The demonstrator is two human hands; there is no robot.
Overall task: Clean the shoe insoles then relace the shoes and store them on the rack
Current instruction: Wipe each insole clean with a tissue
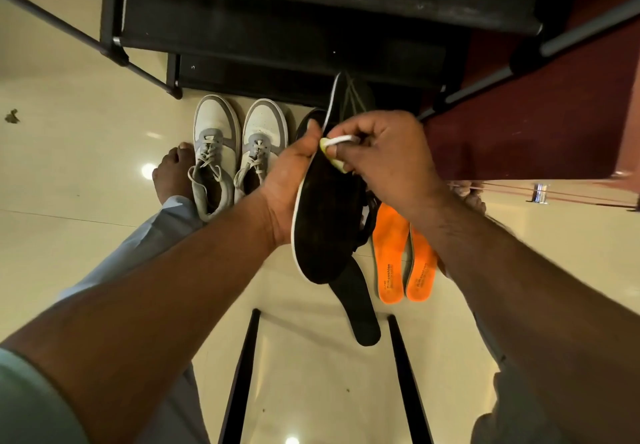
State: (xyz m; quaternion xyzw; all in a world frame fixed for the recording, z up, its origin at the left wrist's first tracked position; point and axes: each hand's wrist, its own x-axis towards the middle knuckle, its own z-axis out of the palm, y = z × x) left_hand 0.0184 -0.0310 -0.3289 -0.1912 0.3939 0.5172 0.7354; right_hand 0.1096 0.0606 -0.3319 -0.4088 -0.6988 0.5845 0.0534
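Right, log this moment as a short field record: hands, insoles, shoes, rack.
left hand: left hand holds the black insole upright by its edge
right hand: right hand pinches a small yellow-white cleaning pad against the black insole
other insoles: second black insole flat on the floor; two orange insoles side by side on the floor
shoes: grey-white sneakers laced, on the floor; a black shoe behind the hands
rack: black shoe rack ahead; no shoes visible on it
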